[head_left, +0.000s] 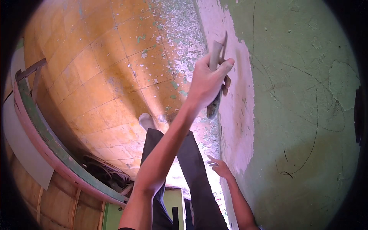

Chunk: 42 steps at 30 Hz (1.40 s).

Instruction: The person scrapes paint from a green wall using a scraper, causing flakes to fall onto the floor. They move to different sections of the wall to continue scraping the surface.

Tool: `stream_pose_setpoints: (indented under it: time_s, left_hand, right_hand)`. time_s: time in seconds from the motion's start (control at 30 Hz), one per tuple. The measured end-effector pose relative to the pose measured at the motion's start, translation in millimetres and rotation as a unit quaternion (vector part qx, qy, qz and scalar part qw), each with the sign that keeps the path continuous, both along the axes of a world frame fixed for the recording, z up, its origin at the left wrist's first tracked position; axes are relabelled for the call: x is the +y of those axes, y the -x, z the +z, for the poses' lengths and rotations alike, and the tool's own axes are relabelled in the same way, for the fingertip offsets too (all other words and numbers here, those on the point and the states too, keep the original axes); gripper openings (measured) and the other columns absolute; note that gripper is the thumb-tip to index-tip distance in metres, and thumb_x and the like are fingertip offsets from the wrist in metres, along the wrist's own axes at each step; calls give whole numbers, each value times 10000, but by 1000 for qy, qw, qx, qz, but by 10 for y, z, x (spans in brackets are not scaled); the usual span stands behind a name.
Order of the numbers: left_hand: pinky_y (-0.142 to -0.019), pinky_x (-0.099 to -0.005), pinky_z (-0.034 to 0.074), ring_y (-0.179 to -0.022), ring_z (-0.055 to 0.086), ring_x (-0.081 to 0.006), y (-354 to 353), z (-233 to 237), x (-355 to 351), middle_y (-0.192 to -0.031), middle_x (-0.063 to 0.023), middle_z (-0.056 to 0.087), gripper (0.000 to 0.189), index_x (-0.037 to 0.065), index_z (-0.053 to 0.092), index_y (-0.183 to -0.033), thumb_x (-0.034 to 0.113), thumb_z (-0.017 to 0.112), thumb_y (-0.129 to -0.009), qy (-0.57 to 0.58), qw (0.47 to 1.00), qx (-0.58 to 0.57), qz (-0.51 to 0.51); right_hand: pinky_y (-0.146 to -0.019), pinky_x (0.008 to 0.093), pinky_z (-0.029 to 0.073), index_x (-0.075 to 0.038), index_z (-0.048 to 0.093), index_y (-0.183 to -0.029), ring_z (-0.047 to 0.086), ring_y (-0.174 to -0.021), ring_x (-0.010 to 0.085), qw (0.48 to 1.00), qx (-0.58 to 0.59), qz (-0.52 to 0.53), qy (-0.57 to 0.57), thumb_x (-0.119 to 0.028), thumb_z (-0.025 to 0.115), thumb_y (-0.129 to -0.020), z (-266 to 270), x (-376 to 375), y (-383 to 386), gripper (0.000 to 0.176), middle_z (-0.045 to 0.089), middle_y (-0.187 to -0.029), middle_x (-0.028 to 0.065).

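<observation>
My left hand (pixel 209 78) is closed around a long hand tool. The tool's pale, flat-looking part (pixel 216 53) sticks up above my fist, with a thin dark pointed piece (pixel 225 41) beside it. Below the fist shows its dark, worn, rounded end (pixel 212 110). The grip hides the middle, and I cannot tell the tool's kind. This hand is in front of the wall's pale scraped band (pixel 239 107). Lower down, my right hand (pixel 220 168) holds nothing, fingers apart and pointing left, close to the foot of the wall.
Peeling green wall (pixel 295 99) rises on the right. White and green paint flakes (pixel 180 50) litter the orange tiled floor (pixel 103 73) along the wall's base. My legs (pixel 195 172) stand below. At the left lies a curved green-and-pink wooden piece (pixel 57 153), with a dark tangled heap (pixel 109 170) near it.
</observation>
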<state>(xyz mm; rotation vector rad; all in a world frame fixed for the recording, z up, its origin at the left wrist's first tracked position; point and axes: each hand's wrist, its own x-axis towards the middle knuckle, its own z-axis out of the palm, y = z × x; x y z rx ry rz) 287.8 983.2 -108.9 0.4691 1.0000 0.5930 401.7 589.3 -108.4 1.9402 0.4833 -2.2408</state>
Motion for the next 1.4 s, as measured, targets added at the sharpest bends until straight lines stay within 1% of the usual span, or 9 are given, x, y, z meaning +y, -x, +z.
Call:
stream_pose_setpoints:
  time_s: [0.17, 0.53, 0.67, 0.8, 0.9, 0.93, 1.1, 1.27, 1.4]
  left_hand:
    - [-390, -254, 374, -470, 497, -83, -97, 71, -357, -588, -16, 500, 156, -3, 534, -866, 149, 552, -893, -55, 983, 93, -146]
    - [-479, -311, 358, -545, 407, -81, -92, -14, -111, -578, -2, 423, 140, -36, 471, -694, 52, 511, -794, -195, 966, 133, -105]
    - [-516, -329, 383, -578, 432, -93, 12, -128, 261, -571, -35, 434, 134, -43, 483, -723, 64, 509, -798, -213, 955, 147, -146]
    - [-469, -332, 381, -513, 445, -114, -196, -110, -120, -554, -68, 466, 156, -83, 540, -798, 73, 528, -803, -299, 940, 159, -30]
    - [-478, -345, 407, -522, 493, -120, -123, -219, 369, -568, -82, 491, 187, -90, 568, -837, 94, 538, -818, -236, 943, 212, -99]
    - [-578, -420, 468, -563, 592, -328, -122, -160, 610, -646, -267, 567, 236, -82, 597, -923, 96, 546, -777, -241, 944, 208, -91]
    - [-614, -422, 470, -600, 601, -312, -68, -154, -93, -692, -253, 585, 285, -32, 636, -1015, 59, 549, -759, -305, 924, 197, -123]
    - [-481, -335, 408, -526, 506, -122, -80, -222, 351, -590, -31, 517, 173, -71, 552, -799, 100, 574, -814, -175, 960, 183, -120]
    - [-501, -324, 404, -552, 497, -123, -111, -239, 278, -586, -40, 506, 194, -63, 535, -773, 122, 573, -815, -203, 948, 210, -124]
  right_hand:
    - [-911, 311, 476, -207, 443, -1430, 632, -1015, 201, 1000, 0, -18, -7, -27, 478, -768, 13, -80, -25, 687, 660, -1130, 141]
    - [-886, 297, 485, -205, 439, -1432, 630, -1020, 189, 1000, -1, 7, 0, 3, 474, -763, -30, -157, -52, 701, 657, -1129, 132]
    - [-888, 296, 486, -195, 422, -1442, 629, -1043, 198, 1000, 12, -11, -5, 40, 451, -757, -115, -169, -29, 725, 655, -1140, 138]
    - [-865, 285, 493, -193, 410, -1450, 631, -1036, 191, 1000, 10, -3, -6, 67, 439, -753, -68, -286, -74, 745, 658, -1138, 132]
    - [-859, 281, 494, -203, 409, -1451, 632, -1028, 186, 1000, 6, 10, 18, 67, 442, -756, 9, -158, -40, 747, 658, -1145, 130]
    - [-858, 279, 493, -206, 409, -1451, 633, -1027, 186, 1000, 15, 0, 19, 67, 441, -756, -47, -203, -27, 748, 657, -1149, 130]
    - [-849, 273, 492, -210, 412, -1450, 630, -1028, 180, 999, 7, -2, 33, 67, 440, -759, 2, -254, -72, 745, 653, -1162, 131]
    - [-908, 297, 483, -241, 445, -1426, 642, -1015, 200, 999, 13, -34, 27, -10, 479, -781, -30, -318, -3, 686, 662, -1130, 126]
    - [-905, 298, 486, -252, 452, -1420, 646, -1014, 195, 999, 6, -20, 27, -11, 482, -786, 7, -364, -28, 679, 664, -1129, 130]
